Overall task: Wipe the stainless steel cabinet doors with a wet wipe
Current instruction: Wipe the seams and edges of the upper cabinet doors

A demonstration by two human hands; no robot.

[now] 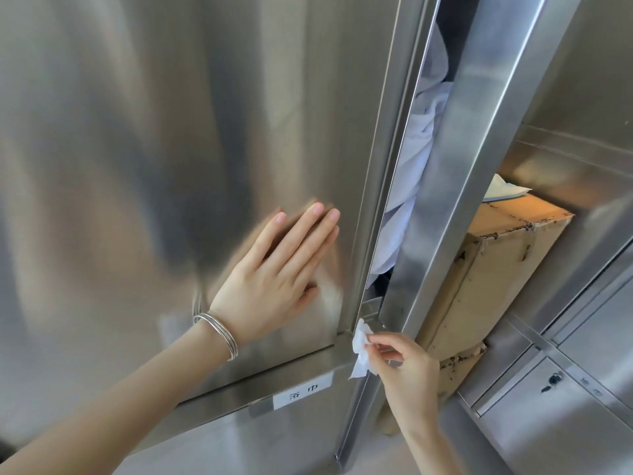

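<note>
A large stainless steel cabinet door (154,132) fills the left of the view. My left hand (274,279) presses flat against its lower right part, fingers straight, silver bangles on the wrist. My right hand (404,368) pinches a crumpled white wet wipe (361,347) between thumb and fingers. The wipe touches the door's bottom right corner at the frame edge. A second steel door (455,166) to the right stands ajar.
White cloth (411,159) hangs in the gap between the two doors. A cardboard box (486,286) sits on a shelf behind the ajar door. A white label (303,392) is stuck on the ledge below. Lower drawers with a lock (551,382) are at the right.
</note>
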